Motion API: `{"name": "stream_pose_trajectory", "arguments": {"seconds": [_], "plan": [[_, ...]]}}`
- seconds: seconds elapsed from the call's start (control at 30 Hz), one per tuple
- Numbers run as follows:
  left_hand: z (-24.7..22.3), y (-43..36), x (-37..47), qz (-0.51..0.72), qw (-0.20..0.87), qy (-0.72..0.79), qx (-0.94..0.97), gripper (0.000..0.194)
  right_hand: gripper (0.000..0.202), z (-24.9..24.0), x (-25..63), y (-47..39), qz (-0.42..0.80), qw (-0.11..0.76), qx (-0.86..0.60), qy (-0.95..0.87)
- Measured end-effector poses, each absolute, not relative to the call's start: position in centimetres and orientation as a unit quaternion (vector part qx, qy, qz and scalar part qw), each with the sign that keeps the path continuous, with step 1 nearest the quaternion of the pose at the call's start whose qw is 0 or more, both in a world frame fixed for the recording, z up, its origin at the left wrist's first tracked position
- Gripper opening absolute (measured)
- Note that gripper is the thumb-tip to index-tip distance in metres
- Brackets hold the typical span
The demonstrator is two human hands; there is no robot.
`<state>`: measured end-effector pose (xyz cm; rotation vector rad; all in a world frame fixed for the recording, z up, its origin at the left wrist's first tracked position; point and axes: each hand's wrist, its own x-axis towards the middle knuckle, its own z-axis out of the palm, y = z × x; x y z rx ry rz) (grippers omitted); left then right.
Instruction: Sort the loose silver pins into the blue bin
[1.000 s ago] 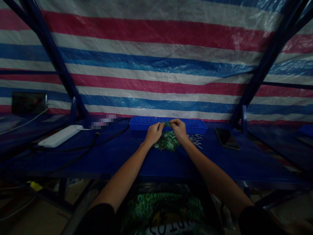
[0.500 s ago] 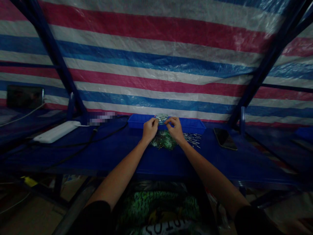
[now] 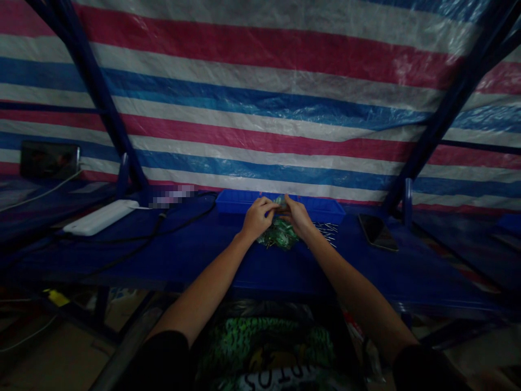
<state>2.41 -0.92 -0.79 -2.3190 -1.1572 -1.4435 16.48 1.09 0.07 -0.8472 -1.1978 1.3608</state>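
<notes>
A small, pale, clear plastic packet [image 3: 279,200] is held up between both hands, partly covered by the fingers. My left hand [image 3: 257,218] is closed, its thumb and forefinger at the packet's left side. From the right, my right hand [image 3: 300,218] has its fingers closed around the packet's other side. Just below the hands, a crumpled green translucent plastic bundle [image 3: 280,234] lies on the blue table [image 3: 268,271]. Thin metal pin-like pieces [image 3: 329,233] are scattered beside my right wrist. Behind the hands stands a shallow blue tray [image 3: 234,202].
A dark phone [image 3: 377,232] lies to the right. On the left are a white power strip [image 3: 101,217], black cables [image 3: 160,217] and a propped dark screen [image 3: 49,159]. Blue frame posts [image 3: 109,108] rise before a striped plastic sheet [image 3: 260,108].
My hands have come closer together, and the fingers now cover more of the packet, which sits slightly lower. The whole view has shifted a little.
</notes>
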Motion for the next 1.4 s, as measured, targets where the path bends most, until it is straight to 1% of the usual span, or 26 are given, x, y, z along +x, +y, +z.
{"name": "stream_pose_trajectory", "arguments": {"seconds": [0.07, 0.13, 0.27, 0.33, 0.4, 0.5, 0.57, 0.63, 0.67, 0.73, 0.8, 0.87, 0.93, 1.0, 1.13, 1.23, 1.3, 1.4], "plan": [[-0.9, -0.9, 2.5, -0.463, 0.095, -0.384, -0.793, 0.025, 0.022, 0.0, 16.4, 1.2, 0.576, 0.554, -0.36, -0.482], [-0.8, -1.0, 2.6, -0.45, 0.089, -0.381, -0.803, 0.024, 0.016, -0.1, 16.5, 1.3, 0.564, 0.573, -0.371, -0.465], [-0.3, -1.2, 2.7, -0.459, 0.037, -0.38, -0.802, 0.017, 0.016, 0.0, 16.7, 1.5, 0.546, 0.596, -0.374, -0.455], [-0.2, -1.2, 2.7, -0.474, -0.017, -0.389, -0.79, 0.019, 0.019, 0.1, 16.8, 1.5, 0.549, 0.594, -0.372, -0.456], [-0.3, -1.0, 2.7, -0.49, -0.1, -0.415, -0.76, 0.027, 0.022, 0.2, 16.9, 1.4, 0.549, 0.586, -0.373, -0.465], [-0.4, -0.5, 2.5, -0.514, -0.281, -0.451, -0.674, 0.051, 0.022, 0.1, 16.9, 1.5, 0.526, 0.58, -0.364, -0.503], [-0.4, -0.2, 2.4, -0.523, -0.4, -0.441, -0.61, 0.064, 0.02, 0.0, 16.9, 1.6, 0.496, 0.584, -0.349, -0.54], [-0.3, 0.0, 2.3, -0.536, -0.481, -0.415, -0.556, 0.066, 0.018, -0.2, 16.8, 1.8, 0.45, 0.591, -0.334, -0.581], [-0.3, 0.1, 2.3, -0.546, -0.503, -0.403, -0.534, 0.062, 0.018, -0.3, 16.8, 1.9, 0.417, 0.595, -0.327, -0.604], [-0.2, 0.2, 2.3, -0.571, -0.511, -0.391, -0.509, 0.045, 0.021, -0.6, 16.8, 2.2, 0.346, 0.597, -0.321, -0.648], [-0.3, 0.2, 2.3, -0.591, -0.486, -0.395, -0.508, 0.028, 0.024, -0.8, 16.9, 2.4, 0.295, 0.587, -0.334, -0.677], [-0.4, 0.2, 2.3, -0.596, -0.455, -0.404, -0.524, 0.019, 0.027, -0.8, 17.0, 2.4, 0.283, 0.566, -0.364, -0.684], [-0.5, 0.2, 2.3, -0.592, -0.426, -0.411, -0.547, 0.021, 0.026, -0.7, 17.0, 2.2, 0.301, 0.545, -0.391, -0.678], [-0.5, 0.1, 2.3, -0.585, -0.392, -0.409, -0.581, 0.028, 0.024, -0.4, 17.0, 1.9, 0.34, 0.532, -0.404, -0.662], [-0.4, -0.1, 2.2, -0.566, -0.285, -0.38, -0.674, 0.033, 0.038, 0.2, 16.9, 1.4, 0.463, 0.542, -0.4, -0.576], [-0.2, -0.1, 2.2, -0.557, -0.215, -0.368, -0.713, 0.037, 0.038, 0.2, 16.8, 1.5, 0.521, 0.548, -0.381, -0.532], [-0.2, -0.2, 2.3, -0.565, -0.227, -0.367, -0.703, 0.038, 0.032, 0.0, 16.8, 1.7, 0.515, 0.556, -0.377, -0.533], [-0.2, -0.2, 2.4, -0.604, -0.323, -0.365, -0.631, 0.039, 0.026, -0.4, 16.8, 1.9, 0.492, 0.569, -0.379, -0.539]]}}
